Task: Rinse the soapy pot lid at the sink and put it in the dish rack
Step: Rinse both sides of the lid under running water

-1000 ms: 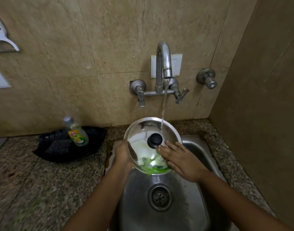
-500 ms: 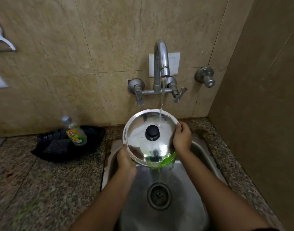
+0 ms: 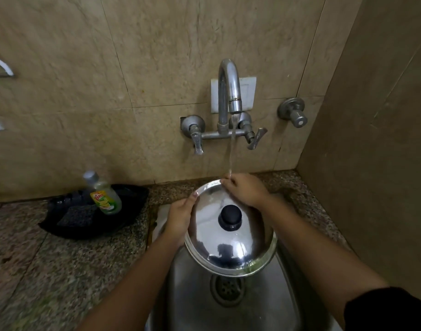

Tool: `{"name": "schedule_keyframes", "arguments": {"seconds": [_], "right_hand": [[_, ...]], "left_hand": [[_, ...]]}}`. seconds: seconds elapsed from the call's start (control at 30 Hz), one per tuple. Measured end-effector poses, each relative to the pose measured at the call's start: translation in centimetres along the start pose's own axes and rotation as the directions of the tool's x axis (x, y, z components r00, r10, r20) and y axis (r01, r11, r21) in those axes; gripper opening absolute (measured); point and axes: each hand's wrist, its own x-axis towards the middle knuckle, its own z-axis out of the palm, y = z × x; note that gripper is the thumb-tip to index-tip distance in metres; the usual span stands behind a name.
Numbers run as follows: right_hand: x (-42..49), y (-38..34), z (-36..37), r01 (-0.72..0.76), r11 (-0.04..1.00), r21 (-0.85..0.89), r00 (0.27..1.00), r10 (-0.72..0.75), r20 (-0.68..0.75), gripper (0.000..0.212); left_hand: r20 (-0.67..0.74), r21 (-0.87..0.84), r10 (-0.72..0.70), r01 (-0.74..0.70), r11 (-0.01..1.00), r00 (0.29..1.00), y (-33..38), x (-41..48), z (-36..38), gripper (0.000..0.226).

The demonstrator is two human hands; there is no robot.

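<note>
A round, domed pot lid (image 3: pixel 231 237) of polished steel is held over the stainless sink (image 3: pixel 195 295), dome up and tilted, its near rim low above the drain (image 3: pixel 226 289). A black, rounded knob (image 3: pixel 230 217) sits at its centre, and the mirror-bright surface carries dark reflections near the lower rim. The left hand (image 3: pixel 179 216) is closed on the lid's left edge, thumb lying on top near the rim and the fingers hidden beneath. The right hand (image 3: pixel 246 192) lies on the lid's far rim with its fingers curled there, directly under a thin stream of water (image 3: pixel 232 149) that falls from the curved chrome faucet (image 3: pixel 228 91) on the wall of smooth beige tile.

To the left, on the speckled granite table (image 3: pixel 61 271), a shallow black tray (image 3: pixel 90 223) with a glossy rim holds a dark, coarse scrub pad (image 3: pixel 77 215) and a clear plastic bottle (image 3: pixel 103 193) of yellow-green dish liquid, which leans back with its grey cap uppermost.
</note>
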Motion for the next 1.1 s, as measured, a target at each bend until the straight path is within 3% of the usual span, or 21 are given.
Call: {"name": "schedule_keyframes", "arguments": {"seconds": [0.03,0.1,0.13,0.23,0.27,0.37,0.5,0.6,0.7,0.8,0.93,1.0,1.1], "right_hand": [[0.0,-0.5,0.6,0.116,0.986,-0.122,0.993,-0.118,-0.014,0.033],[0.0,-0.7,1.2,0.293,0.949,-0.118,0.956,-0.289,0.05,0.039],[0.1,-0.2,1.3,0.285,0.954,-0.098,0.958,-0.281,0.053,0.039],[0.1,1.6,1.4,0.026,0.993,-0.118,0.993,-0.04,-0.11,0.04],[-0.1,1.6,1.6,0.039,0.989,-0.14,0.992,-0.055,-0.111,0.041],[-1.0,1.0,1.8,0.273,0.957,-0.094,0.962,-0.273,0.014,0.044],[-3.7,3.4,2.0,0.108,0.986,-0.129,0.987,-0.122,-0.103,0.052],[-8.1,3.0,4.1,0.069,0.988,-0.141,0.992,-0.083,-0.098,0.053],[-11.9,0.7,7.2,0.211,0.959,-0.189,0.975,-0.221,-0.03,0.056],[-11.0,-1.7,8.6,0.455,0.853,-0.255,0.89,-0.444,0.104,0.052],[-9.4,-2.3,7.5,0.547,0.787,-0.285,0.835,-0.535,0.127,0.049],[-10.2,-0.2,6.8,0.516,0.792,-0.326,0.854,-0.505,0.126,0.052],[-10.3,3.1,5.1,0.234,0.945,-0.23,0.968,-0.248,-0.037,0.056]], "left_hand": [[-0.008,-0.007,0.02,-0.02,1.0,1.0,-0.2,0.0,0.2,0.026],[-0.002,-0.014,0.052,-0.052,0.999,0.999,-0.4,0.0,0.3,0.026],[-0.012,-0.011,0.058,-0.059,0.998,0.998,-0.3,0.1,0.3,0.026],[-0.061,-0.02,0.059,-0.06,0.998,0.996,-0.2,0.2,0.2,0.03],[-0.061,-0.017,0.065,-0.066,0.998,0.996,-0.2,0.2,0.2,0.03],[-0.04,0.0,0.059,-0.059,0.998,0.997,-0.3,0.0,0.6,0.029],[-0.164,-0.106,-0.007,-0.011,0.994,0.986,-1.0,0.5,-0.1,0.031],[-0.308,-0.165,-0.062,0.011,0.986,0.949,-2.0,1.6,-1.1,0.031],[-0.39,-0.205,-0.094,0.013,0.979,0.916,-2.6,2.0,-1.4,0.032],[-0.397,-0.189,-0.072,-0.005,0.982,0.915,-2.6,1.2,-0.4,0.034],[-0.372,-0.212,-0.041,-0.041,0.976,0.927,-2.2,1.0,-0.2,0.037],[-0.395,-0.238,-0.037,-0.064,0.969,0.918,-1.5,1.4,-0.9,0.031],[-0.407,-0.218,-0.026,-0.069,0.974,0.913,-1.2,1.8,-1.6,0.03]]}}
